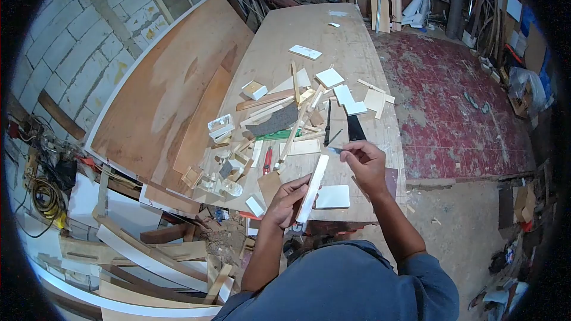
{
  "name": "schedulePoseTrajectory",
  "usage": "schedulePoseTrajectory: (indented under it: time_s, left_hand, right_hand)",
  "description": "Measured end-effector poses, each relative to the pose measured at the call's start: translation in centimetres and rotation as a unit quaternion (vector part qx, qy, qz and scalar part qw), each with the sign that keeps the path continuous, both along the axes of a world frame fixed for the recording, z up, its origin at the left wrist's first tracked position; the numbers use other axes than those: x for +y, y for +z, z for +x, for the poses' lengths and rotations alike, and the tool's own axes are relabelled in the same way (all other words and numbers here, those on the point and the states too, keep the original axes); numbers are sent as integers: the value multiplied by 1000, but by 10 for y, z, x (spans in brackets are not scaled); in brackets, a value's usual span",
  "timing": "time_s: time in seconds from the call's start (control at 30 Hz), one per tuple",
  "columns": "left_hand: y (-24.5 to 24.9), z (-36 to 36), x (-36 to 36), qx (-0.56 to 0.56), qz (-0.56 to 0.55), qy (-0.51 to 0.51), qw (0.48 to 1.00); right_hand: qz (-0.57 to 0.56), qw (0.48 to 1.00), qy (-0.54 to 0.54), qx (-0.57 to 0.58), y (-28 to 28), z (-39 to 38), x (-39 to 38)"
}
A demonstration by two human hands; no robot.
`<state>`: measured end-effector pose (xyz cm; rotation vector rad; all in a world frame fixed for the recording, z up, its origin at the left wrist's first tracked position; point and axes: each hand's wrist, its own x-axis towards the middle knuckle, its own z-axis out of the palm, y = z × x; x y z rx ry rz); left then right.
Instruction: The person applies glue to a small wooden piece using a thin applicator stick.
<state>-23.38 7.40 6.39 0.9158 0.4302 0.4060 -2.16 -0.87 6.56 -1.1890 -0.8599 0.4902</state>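
Observation:
My left hand [288,201] is wrapped round a narrow white-faced wooden strip [313,188], tilted with its far end up and to the right. My right hand [366,162] is raised at the strip's right, fingers pinched together. A small pale bluish thing [335,150] shows at those fingertips, too small to name. Under the hands, a white rectangular board piece [333,197] lies near the table's front edge. Just beyond the right hand lie a black flat strip [355,128] and a thin black stick-like tool [328,123]. A red cutter-like tool [267,160] rests left of the strip.
Wood offcuts, white blocks and a grey sanding-sheet-like piece [276,120] are heaped on the worktable [315,24]. A large wooden panel [172,77] leans along its left side. Scrap wood [148,249] crowds the lower left. Red tiled floor [440,107] lies right.

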Motion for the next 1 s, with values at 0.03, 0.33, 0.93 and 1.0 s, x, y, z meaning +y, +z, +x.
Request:
schedulePoseTrajectory:
  time_s: [0.03,0.33,0.93,1.0]
  left_hand:
    - [0,0,0,2,-2,6,1000]
    - [-10,0,5,17,4,2,1000]
    - [-6,1,3,4,5,11,1000]
    - [-3,1,3,7,-12,18,1000]
  right_hand:
    - [-5,1000,23,4,0,-1,-1]
    - [14,993,15,-117,27,-8,-13]
    - [86,896,-84,-428,12,-23,-15]
    - [82,910,-50,-403,19,-28,-21]
